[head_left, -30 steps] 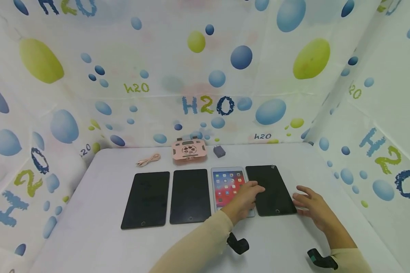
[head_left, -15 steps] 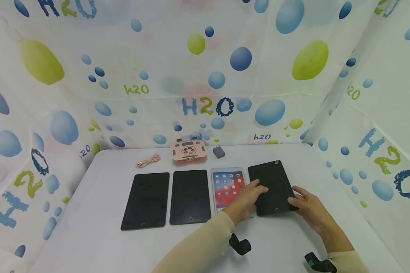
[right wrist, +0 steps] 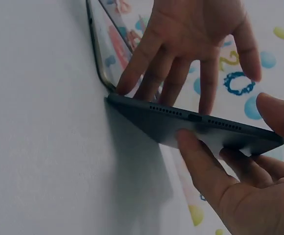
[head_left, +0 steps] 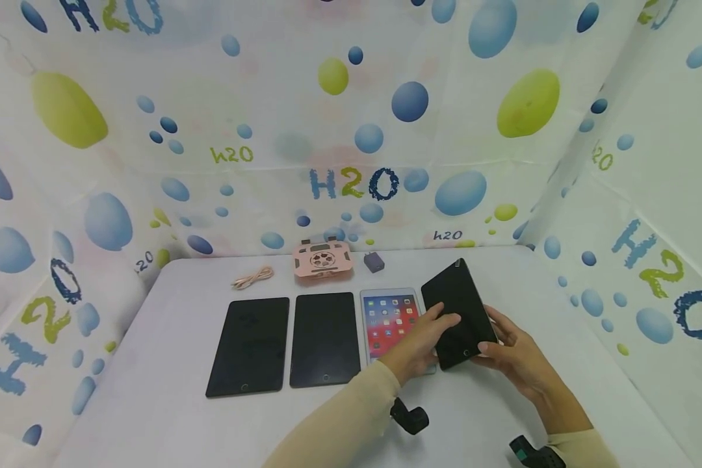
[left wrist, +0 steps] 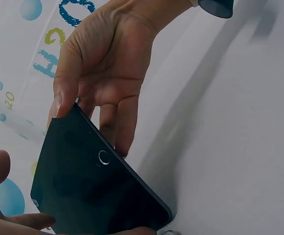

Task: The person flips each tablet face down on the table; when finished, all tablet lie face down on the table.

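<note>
Rightmost tablet (head_left: 469, 315) now tilts more steeply, right edge held by the right hand (head_left: 517, 357); left hand (head_left: 416, 342), fingers extended, touches it; lift looks partial, left edge low beside the white tablet (head_left: 388, 315)

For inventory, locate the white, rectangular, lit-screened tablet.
The white tablet lies right of centre in the head view, left of the tilted black rectangular tablet.

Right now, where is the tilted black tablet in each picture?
Head: tilted tablet right of centre, beside the lit tablet.
Left wrist: tilted tablet lower left, round button showing.
Right wrist: tilted tablet centre to right, nearly edge-on.
Shared landmark: the right hand's grip on it, in all three.
</note>
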`<state>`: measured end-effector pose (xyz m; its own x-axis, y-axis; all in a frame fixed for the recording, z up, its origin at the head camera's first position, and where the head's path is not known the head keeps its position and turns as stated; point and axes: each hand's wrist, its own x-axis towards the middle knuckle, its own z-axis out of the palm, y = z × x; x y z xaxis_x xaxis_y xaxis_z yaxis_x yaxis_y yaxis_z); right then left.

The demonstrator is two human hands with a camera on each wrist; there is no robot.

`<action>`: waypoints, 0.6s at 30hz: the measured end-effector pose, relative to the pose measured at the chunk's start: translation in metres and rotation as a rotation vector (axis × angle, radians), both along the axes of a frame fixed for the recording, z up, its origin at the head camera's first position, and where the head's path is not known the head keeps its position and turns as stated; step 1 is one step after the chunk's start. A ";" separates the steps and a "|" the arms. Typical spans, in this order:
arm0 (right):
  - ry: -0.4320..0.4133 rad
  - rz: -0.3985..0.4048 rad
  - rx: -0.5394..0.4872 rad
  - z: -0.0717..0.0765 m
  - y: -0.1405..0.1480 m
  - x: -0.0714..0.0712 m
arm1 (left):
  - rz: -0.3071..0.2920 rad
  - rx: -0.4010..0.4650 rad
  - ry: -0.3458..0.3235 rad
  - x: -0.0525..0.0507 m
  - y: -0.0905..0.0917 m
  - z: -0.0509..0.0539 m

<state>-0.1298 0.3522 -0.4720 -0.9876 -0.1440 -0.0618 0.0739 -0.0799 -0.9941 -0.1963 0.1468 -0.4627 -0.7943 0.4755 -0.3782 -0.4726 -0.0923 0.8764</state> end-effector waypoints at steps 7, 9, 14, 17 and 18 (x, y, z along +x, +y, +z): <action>0.066 -0.023 -0.052 -0.007 -0.010 0.000 | -0.054 0.006 -0.009 -0.003 -0.005 0.001; 0.084 -0.047 -0.034 -0.008 -0.014 0.001 | -0.068 0.000 -0.003 -0.004 -0.006 0.001; 0.089 -0.114 0.098 -0.006 -0.024 0.005 | -0.071 0.009 0.000 -0.004 -0.006 0.004; 0.095 -0.139 0.225 -0.001 -0.030 0.007 | -0.058 0.028 -0.009 -0.008 -0.008 0.006; 0.098 -0.148 0.270 0.001 -0.033 0.008 | -0.055 0.039 -0.015 -0.009 -0.009 0.007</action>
